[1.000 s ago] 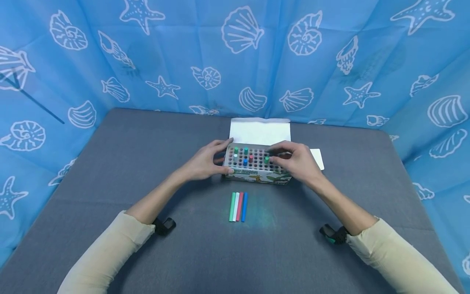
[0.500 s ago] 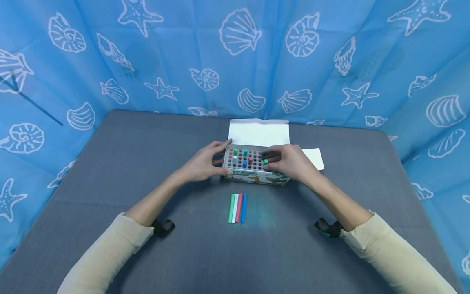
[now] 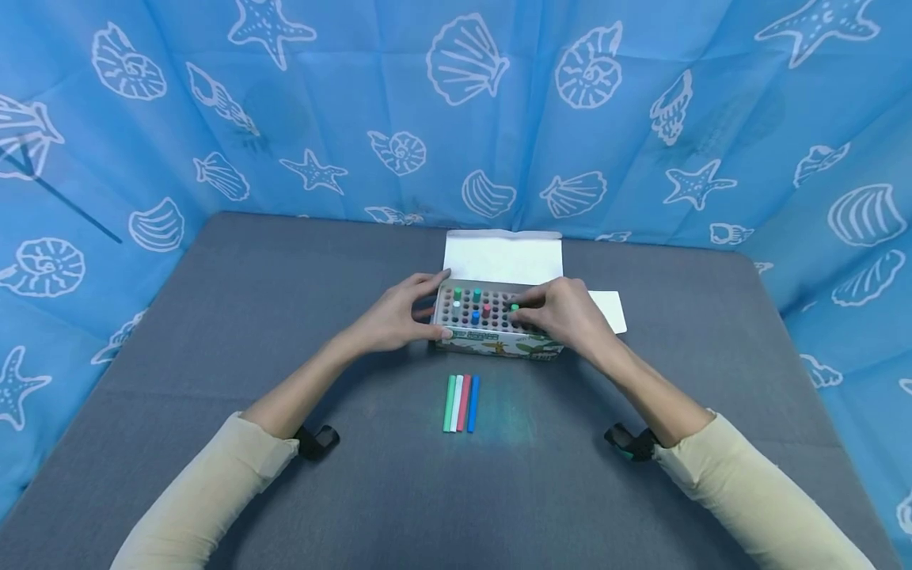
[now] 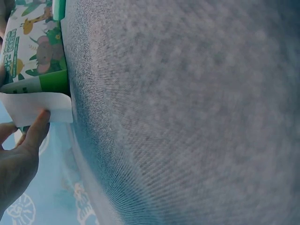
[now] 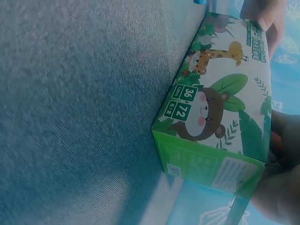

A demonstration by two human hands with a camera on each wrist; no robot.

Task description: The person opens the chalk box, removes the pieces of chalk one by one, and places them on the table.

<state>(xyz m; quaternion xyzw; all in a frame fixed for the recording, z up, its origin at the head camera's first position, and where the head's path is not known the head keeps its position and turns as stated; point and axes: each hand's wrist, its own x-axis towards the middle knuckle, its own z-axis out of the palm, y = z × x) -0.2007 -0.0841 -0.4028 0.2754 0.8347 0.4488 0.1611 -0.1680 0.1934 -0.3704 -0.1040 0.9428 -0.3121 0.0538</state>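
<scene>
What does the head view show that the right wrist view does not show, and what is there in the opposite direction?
Only the head view: the holed tray with upright sticks, the green stick pinched by the right hand, the full row of loose sticks, the white rear flap and the cream sleeves.

Only the right wrist view: the green end panel, its small white label, and the readable numbers 36 and 72.

Both: the box, both hands, the grey cloth and the shell-patterned curtain.
</scene>
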